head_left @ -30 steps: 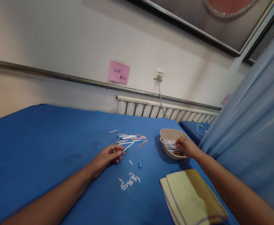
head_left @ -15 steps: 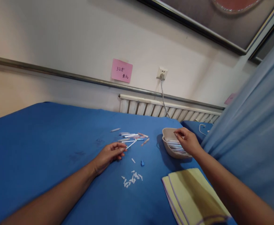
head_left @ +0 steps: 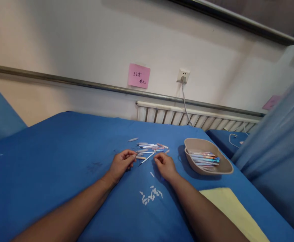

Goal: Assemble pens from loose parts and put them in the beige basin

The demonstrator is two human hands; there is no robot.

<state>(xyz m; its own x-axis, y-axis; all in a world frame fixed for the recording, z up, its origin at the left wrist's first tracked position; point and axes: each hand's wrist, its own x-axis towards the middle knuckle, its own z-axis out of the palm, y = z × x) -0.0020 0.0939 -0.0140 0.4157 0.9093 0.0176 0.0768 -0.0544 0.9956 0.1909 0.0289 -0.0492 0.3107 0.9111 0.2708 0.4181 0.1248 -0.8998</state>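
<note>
My left hand [head_left: 123,164] is at the left edge of a loose pile of pen parts, thumb and fingers pinched. A pale orange pen barrel [head_left: 141,157] lies at its fingertips; whether they grip it I cannot tell. My right hand [head_left: 165,166] is closed low over the blue sheet, just right of a slanting white pen refill [head_left: 147,158]. Anything in its fingers is hidden. Behind both hands lie more white refills and barrels, with one grey barrel [head_left: 133,139] apart at the back. Nearer me is a scatter of small white cone-shaped pieces [head_left: 152,196].
A beige plastic basket [head_left: 227,168] with several pens [head_left: 204,158] in it stands at the right. A yellow cloth [head_left: 227,201] lies in front of it, partly behind my right forearm. A radiator [head_left: 159,116] and wall are behind the bed; a blue curtain [head_left: 278,144] hangs at right.
My right hand has moved left from over the basket to the pen parts. My left hand stays by the pile. The view has turned slightly right.
</note>
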